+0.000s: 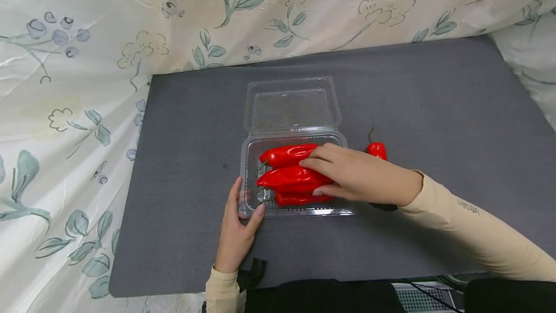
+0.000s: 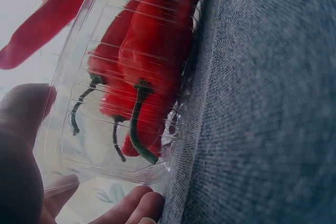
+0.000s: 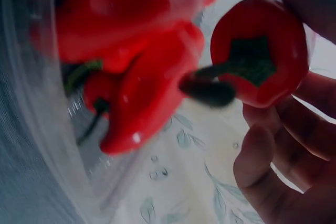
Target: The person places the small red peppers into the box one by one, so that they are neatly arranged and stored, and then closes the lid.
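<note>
A clear plastic clamshell container [image 1: 245, 170] lies with its lid [image 1: 292, 105] folded back on the far side. My left hand [image 1: 234, 235] holds its near left corner, thumb at the front wall and fingers along the left side. Over the container, my right hand [image 1: 349, 170] grips a red pepper [image 1: 288, 177] between thumb and fingers; its tip points left. The right wrist view shows its green stem end [image 3: 253, 61]. Several other red peppers [image 2: 157, 40] lie in the container, with stems toward my left hand or the opposite end.
One more red pepper [image 1: 376, 150] lies on the grey table [image 1: 456, 134], right of the container and partly hidden by my right hand. Floral cloth [image 1: 278, 8] hangs behind the table and along its left side. Black cables [image 1: 430, 293] show below the front edge.
</note>
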Available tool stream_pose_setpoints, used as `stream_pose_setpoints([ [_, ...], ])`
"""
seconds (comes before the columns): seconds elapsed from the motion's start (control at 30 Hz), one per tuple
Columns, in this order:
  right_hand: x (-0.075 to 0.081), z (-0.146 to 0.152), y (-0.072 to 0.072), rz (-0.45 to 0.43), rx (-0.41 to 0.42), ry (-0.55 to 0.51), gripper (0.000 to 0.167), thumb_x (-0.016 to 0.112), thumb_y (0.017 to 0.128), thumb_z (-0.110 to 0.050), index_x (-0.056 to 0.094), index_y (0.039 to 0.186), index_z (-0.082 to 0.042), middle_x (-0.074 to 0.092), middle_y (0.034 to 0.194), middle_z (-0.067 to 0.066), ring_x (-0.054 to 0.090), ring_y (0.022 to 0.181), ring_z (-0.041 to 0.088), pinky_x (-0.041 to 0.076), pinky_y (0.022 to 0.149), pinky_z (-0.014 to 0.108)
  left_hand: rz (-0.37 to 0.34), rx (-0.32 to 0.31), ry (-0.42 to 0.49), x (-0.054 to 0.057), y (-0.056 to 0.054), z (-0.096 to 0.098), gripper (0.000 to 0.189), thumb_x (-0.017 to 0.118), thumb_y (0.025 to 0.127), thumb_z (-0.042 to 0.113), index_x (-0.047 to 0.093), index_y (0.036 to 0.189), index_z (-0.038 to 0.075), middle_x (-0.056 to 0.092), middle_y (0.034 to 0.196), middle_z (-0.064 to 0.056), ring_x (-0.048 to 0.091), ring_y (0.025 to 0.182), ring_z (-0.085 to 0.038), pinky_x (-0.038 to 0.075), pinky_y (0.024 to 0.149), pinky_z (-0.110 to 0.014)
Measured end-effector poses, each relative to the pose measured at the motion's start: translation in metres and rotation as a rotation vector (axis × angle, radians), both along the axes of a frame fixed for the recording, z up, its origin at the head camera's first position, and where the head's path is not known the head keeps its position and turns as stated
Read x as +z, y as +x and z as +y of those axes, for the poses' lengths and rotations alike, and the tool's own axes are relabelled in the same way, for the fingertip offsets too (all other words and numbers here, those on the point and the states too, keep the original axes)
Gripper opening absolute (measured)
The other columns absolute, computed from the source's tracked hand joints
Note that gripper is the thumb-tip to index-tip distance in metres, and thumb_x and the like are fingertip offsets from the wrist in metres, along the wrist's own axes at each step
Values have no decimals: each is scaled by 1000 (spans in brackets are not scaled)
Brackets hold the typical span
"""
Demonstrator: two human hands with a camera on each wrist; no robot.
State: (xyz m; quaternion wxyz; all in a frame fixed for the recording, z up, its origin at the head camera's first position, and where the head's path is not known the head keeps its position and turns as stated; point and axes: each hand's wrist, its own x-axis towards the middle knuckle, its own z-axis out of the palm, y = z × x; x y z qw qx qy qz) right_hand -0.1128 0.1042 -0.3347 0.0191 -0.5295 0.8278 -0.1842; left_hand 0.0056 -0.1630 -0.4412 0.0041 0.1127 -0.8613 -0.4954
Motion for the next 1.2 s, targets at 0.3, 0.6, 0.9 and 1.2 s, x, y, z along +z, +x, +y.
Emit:
stream_pose_setpoints([
  [0.3, -18, -3, 12, -79, 19, 92, 57, 78, 79, -35, 58, 127, -12, 61, 113, 1, 56, 103, 16, 51, 86, 31, 39, -31, 61, -1, 0, -1, 78, 68, 88, 34, 22, 150, 37, 49, 134, -7, 47, 121, -23, 39, 98, -53],
  [0.6, -29, -4, 15, -77, 9, 94, 55, 77, 80, -36, 58, 125, -13, 59, 111, 1, 56, 102, 15, 51, 86, 30, 52, -41, 67, -2, -1, -2, 79, 69, 87, 33, 22, 151, 36, 48, 134, -7, 46, 122, -23, 36, 102, -54],
  [0.9, -40, -7, 19, 3, -28, 56, 57, 76, 80, -42, 56, 125, -13, 57, 104, 1, 56, 87, 13, 52, 77, 29, 50, -42, 60, -1, -1, -2, 79, 69, 87, 34, 23, 151, 35, 49, 133, -7, 47, 120, -22, 40, 99, -53],
  [1.2, -40, -4, 19, 13, -76, 64, 61, 73, 80, -49, 56, 127, -13, 58, 108, 1, 56, 90, 14, 52, 80, 30, 52, -37, 34, -3, -1, -2, 79, 69, 87, 35, 23, 151, 33, 48, 132, -7, 48, 116, -22, 42, 96, -50],
])
